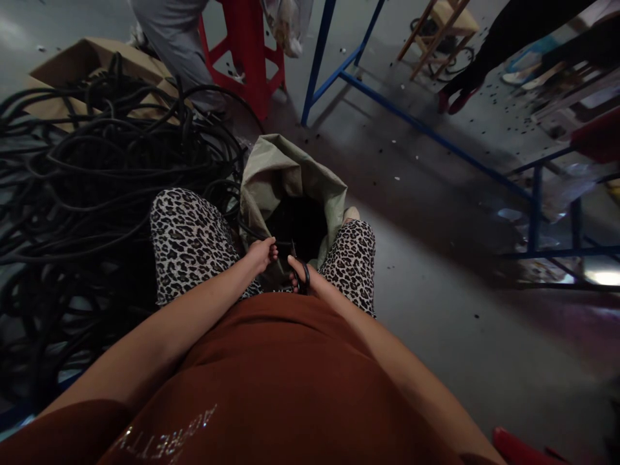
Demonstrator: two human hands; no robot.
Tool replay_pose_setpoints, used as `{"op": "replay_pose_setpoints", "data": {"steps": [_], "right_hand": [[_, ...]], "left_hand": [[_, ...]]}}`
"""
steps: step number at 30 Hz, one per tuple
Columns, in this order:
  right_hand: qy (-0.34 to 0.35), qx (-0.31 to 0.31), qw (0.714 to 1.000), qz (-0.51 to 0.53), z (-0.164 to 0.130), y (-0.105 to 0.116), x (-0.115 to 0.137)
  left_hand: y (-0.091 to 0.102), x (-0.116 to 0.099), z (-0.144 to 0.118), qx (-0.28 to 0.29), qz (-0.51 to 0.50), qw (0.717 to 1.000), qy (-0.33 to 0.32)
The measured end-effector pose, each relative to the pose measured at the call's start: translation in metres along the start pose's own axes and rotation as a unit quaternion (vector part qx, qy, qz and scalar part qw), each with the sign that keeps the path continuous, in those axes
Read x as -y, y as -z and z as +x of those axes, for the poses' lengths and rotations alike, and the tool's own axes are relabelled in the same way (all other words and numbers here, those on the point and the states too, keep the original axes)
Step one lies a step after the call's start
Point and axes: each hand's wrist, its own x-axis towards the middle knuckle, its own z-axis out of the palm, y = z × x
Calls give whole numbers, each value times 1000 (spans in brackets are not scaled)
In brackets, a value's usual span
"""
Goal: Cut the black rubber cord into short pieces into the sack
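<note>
Between my knees stands an upright, pale woven sack (334,187), its mouth rolled back and its inside dark. Over its near edge, my left hand (263,252) is closed on a thin black rubber cord (285,243), whose end points toward my right hand. My right hand (301,274) grips black-handled scissors (306,276) with the blades pointing up, close to the cord's end. Whether the blades touch the cord is too small to tell. What lies deep in the sack is hidden in shadow.
A large tangled heap of black cord (121,155) fills the floor at left, beside an opened cardboard box (92,55). Ahead are a red plastic stool (247,58), a person's grey trouser leg (177,39) and a blue metal frame (387,110). Small black bits dot the floor.
</note>
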Motion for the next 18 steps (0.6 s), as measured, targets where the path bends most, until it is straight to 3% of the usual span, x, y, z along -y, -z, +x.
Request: {"op": "replay_pose_setpoints", "data": {"steps": [7,18], "right_hand": [[9,-21,999,-26,-6,-1,4],[18,-65,995,-68,-2,-3,3]], "left_hand": [[0,-5,-2,-52,-30,998,-7],[1,-1,4,-29,-8,999,-15]]}}
